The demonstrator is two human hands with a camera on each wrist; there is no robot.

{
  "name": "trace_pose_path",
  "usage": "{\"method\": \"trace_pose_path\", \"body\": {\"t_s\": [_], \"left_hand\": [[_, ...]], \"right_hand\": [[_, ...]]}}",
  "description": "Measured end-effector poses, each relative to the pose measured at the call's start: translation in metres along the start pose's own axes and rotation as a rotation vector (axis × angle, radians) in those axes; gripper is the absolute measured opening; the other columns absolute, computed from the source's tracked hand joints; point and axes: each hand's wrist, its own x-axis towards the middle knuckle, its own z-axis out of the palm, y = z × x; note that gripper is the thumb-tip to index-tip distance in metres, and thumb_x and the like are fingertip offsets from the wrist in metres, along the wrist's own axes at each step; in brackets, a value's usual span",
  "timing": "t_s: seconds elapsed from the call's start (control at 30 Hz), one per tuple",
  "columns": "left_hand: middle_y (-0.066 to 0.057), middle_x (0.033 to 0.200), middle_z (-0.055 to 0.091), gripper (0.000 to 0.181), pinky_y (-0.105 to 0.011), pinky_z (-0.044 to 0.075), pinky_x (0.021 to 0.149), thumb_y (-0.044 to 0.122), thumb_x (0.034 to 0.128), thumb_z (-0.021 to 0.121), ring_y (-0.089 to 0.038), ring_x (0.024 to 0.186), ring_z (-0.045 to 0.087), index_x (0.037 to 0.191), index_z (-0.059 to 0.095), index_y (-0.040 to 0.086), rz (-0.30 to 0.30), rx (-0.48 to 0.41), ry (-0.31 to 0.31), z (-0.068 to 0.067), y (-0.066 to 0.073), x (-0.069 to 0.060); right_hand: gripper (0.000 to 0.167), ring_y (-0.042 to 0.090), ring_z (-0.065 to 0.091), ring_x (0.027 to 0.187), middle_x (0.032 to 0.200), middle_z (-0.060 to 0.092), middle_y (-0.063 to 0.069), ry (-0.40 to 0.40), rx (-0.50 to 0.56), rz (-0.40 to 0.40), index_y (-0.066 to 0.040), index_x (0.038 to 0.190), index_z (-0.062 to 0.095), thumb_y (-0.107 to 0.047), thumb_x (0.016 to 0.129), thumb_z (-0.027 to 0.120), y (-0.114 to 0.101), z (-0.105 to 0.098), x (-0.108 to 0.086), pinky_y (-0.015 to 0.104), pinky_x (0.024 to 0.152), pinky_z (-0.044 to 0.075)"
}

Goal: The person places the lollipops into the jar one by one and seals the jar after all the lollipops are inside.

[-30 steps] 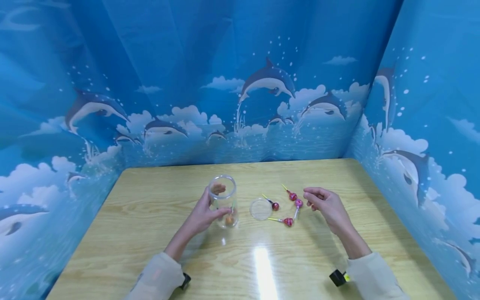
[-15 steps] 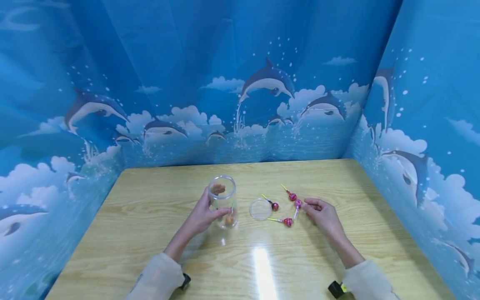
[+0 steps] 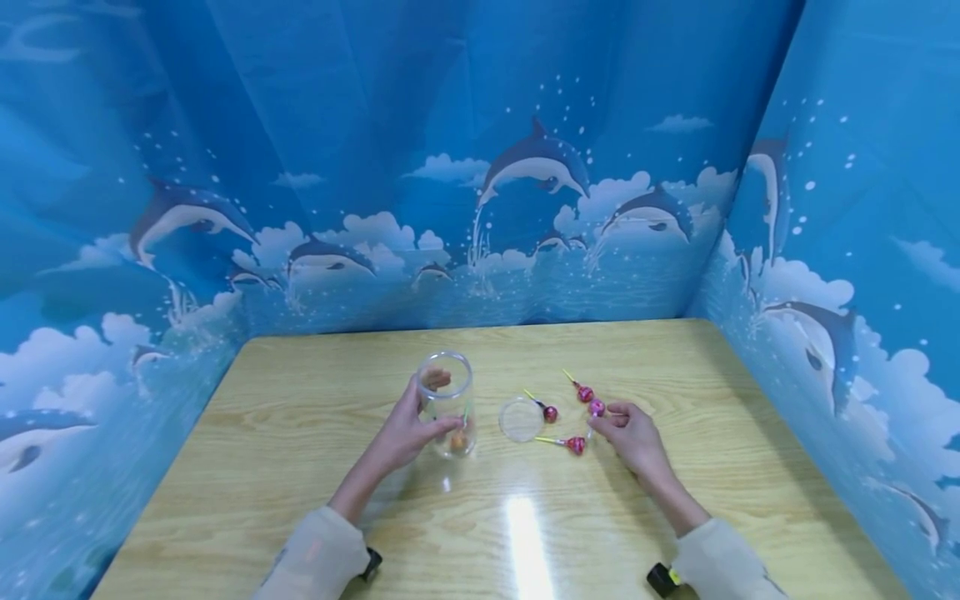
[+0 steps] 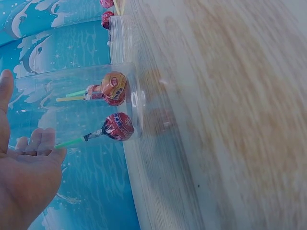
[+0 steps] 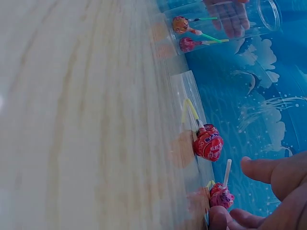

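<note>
My left hand (image 3: 408, 423) holds a clear jar (image 3: 452, 406) upright on the table, thumb on the near side and fingers behind. Inside it are several lollipops, among them an orange-wrapped lollipop (image 4: 114, 85) and a dark red lollipop (image 4: 119, 127). My right hand (image 3: 633, 437) is at a pink lollipop (image 3: 597, 407) with a white stick. In the right wrist view a fingertip meets the candy's wrapper, while the thumb stands apart from the stick. Near it lie a red lollipop (image 3: 576, 445), another red lollipop (image 3: 585, 393) and a dark red lollipop (image 3: 551, 413).
A round clear lid (image 3: 520, 419) lies flat between the jar and the loose lollipops. The wooden table (image 3: 300, 467) meets a blue dolphin-print curtain (image 3: 360, 167) at its back and sides. A bright reflection shows on the tabletop.
My right hand has come down and moved left and nearer to me, to the pink lollipop's white stick. The left hand and the jar have stayed in place.
</note>
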Motion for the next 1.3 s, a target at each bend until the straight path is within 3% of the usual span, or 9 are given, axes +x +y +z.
{"method": "trace_pose_path", "body": {"t_s": [0.13,0.37,0.57,0.77,1.17,1.3], "left_hand": [[-0.022,0.150,0.050,0.079,-0.064,0.026,0.120,0.008,0.0848,0.085,-0.041,0.142,0.043,0.149,0.038,0.004,-0.003,0.003,0.005,0.000,0.000,0.000],[-0.021,0.150,0.050,0.079,-0.064,0.026,0.120,0.008,0.0847,0.085,-0.041,0.142,0.043,0.149,0.039,0.004,-0.010,-0.001,0.009,0.001,0.000,0.000],[-0.023,0.150,0.049,0.078,-0.064,0.026,0.120,0.008,0.0851,0.084,-0.041,0.142,0.043,0.149,0.038,0.003,-0.005,-0.002,0.004,0.001,0.000,0.000],[-0.019,0.150,0.051,0.078,-0.064,0.026,0.120,0.007,0.0846,0.085,-0.040,0.142,0.043,0.148,0.039,0.006,-0.013,0.003,0.015,0.001,0.000,0.000],[-0.018,0.151,0.050,0.077,-0.064,0.025,0.120,0.008,0.0852,0.084,-0.039,0.143,0.043,0.148,0.040,0.009,-0.019,0.006,0.009,0.001,0.001,-0.001],[-0.018,0.151,0.050,0.076,-0.064,0.026,0.120,0.007,0.0857,0.084,-0.040,0.142,0.043,0.148,0.040,0.008,-0.014,0.004,0.006,0.001,0.001,-0.001]], "right_hand": [[0.063,0.031,0.063,0.098,0.114,0.064,0.025,0.000,-0.072,-0.015,0.013,0.134,0.049,-0.027,0.094,0.076,-0.001,0.003,0.001,0.031,0.078,0.055],[0.052,0.029,0.060,0.088,0.103,0.063,0.022,0.009,-0.161,-0.047,0.013,0.125,0.052,-0.019,0.091,0.077,-0.001,0.005,0.003,0.034,0.072,0.053],[0.047,0.030,0.061,0.087,0.099,0.063,0.020,0.023,-0.260,-0.065,0.011,0.119,0.055,-0.013,0.086,0.078,0.000,0.002,0.002,0.042,0.078,0.054],[0.044,0.026,0.061,0.081,0.093,0.064,0.015,0.016,-0.317,-0.082,0.011,0.116,0.060,-0.013,0.084,0.079,0.001,-0.002,0.002,0.038,0.072,0.053],[0.009,0.022,0.064,0.073,0.085,0.074,0.009,0.023,-0.416,-0.114,-0.003,0.089,0.076,-0.011,0.085,0.073,0.010,-0.019,0.003,0.039,0.067,0.053],[0.011,0.018,0.059,0.068,0.082,0.073,0.007,0.030,-0.371,-0.120,-0.002,0.089,0.077,-0.011,0.087,0.071,0.015,-0.024,0.005,0.035,0.062,0.050]]}}
